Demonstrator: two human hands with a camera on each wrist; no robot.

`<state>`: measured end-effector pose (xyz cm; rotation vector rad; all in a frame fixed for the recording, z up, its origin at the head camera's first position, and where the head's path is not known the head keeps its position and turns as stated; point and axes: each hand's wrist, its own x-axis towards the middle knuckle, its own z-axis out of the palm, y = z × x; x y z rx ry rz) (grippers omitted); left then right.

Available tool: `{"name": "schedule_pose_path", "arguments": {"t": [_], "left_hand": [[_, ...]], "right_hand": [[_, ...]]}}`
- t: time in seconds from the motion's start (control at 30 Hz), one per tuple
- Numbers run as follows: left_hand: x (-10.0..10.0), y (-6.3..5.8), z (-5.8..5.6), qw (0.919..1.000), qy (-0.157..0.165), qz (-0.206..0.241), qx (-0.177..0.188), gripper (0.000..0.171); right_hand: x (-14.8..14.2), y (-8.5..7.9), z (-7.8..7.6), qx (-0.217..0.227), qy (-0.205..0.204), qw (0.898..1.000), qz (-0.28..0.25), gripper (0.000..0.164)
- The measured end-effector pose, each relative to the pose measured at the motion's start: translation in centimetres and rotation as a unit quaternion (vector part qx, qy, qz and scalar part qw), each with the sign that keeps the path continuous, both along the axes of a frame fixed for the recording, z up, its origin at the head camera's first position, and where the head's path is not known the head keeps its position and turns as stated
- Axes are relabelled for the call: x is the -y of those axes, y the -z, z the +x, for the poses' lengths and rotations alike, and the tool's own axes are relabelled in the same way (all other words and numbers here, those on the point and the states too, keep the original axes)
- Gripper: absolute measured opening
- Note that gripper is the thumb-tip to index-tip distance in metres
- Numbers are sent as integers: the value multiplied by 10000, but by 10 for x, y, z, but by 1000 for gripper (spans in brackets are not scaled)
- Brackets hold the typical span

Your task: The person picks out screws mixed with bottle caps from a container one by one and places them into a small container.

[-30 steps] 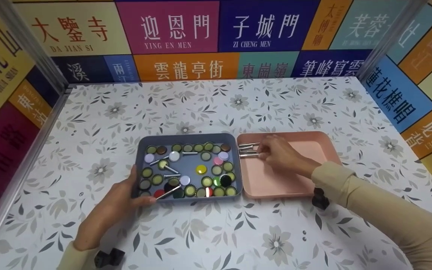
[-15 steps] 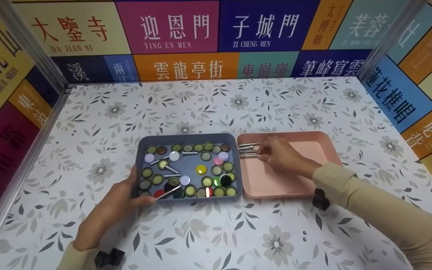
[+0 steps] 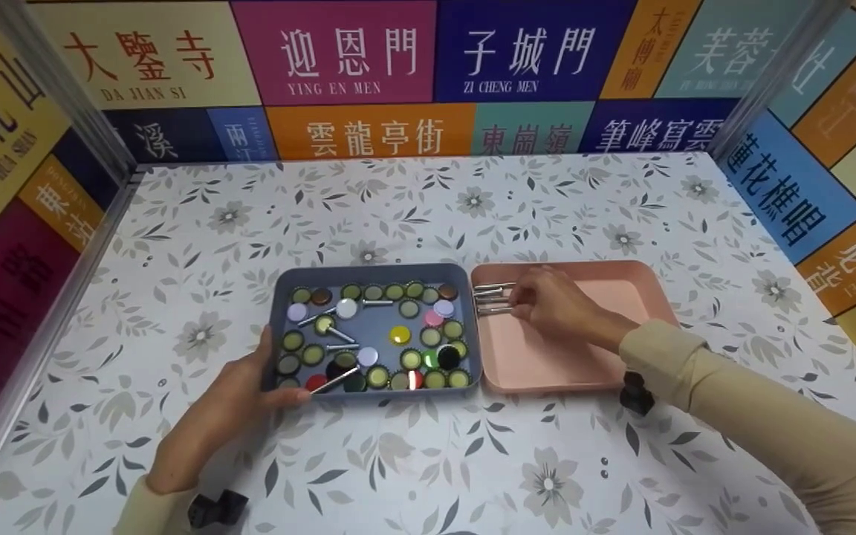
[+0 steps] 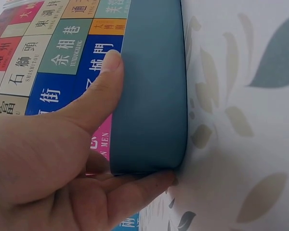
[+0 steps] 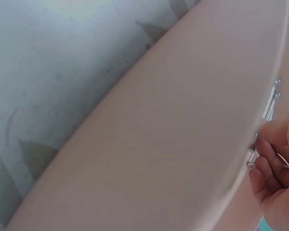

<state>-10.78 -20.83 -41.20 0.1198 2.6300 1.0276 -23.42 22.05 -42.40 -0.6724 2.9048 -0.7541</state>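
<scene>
My left hand (image 3: 227,394) grips the near left corner of a blue-grey tray (image 3: 372,272), thumb along the front wall and fingers round the left side. Bottle caps in several colours, one of them a yellow cap (image 3: 399,335), lie in that tray among loose metal screws (image 3: 341,336). Inside the pink tray (image 3: 562,379), my right hand (image 3: 556,306) pinches a silver screw, its held end hidden by the fingertips. Several screws (image 3: 493,291) lie side by side there, along the left wall. The right wrist view shows screw heads (image 5: 277,95) beyond the fingers.
Both trays stand side by side, rims close together, on a white tablecloth (image 3: 428,215) with grey flowers. Printed panels (image 3: 368,134) wall in the table at the back and both sides. A black wrist device (image 3: 636,394) sits under the right forearm.
The nearest screw under the right fingers has shifted slightly toward the tray's front, widening its gap from the others. The left hand and both trays have stayed in place.
</scene>
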Motion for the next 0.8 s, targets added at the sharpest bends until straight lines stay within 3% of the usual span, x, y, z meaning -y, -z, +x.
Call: {"name": "schedule_pose_path", "arguments": {"t": [0.4,0.8], "left_hand": [[0,-2,0,9999,-26,25,154,120],[1,0,0,10000,56,-35,-55,118]], "right_hand": [[13,-13,-1,153,69,9999,-32,7],[26,-17,6,-269,-101,9995,-157,4]]}}
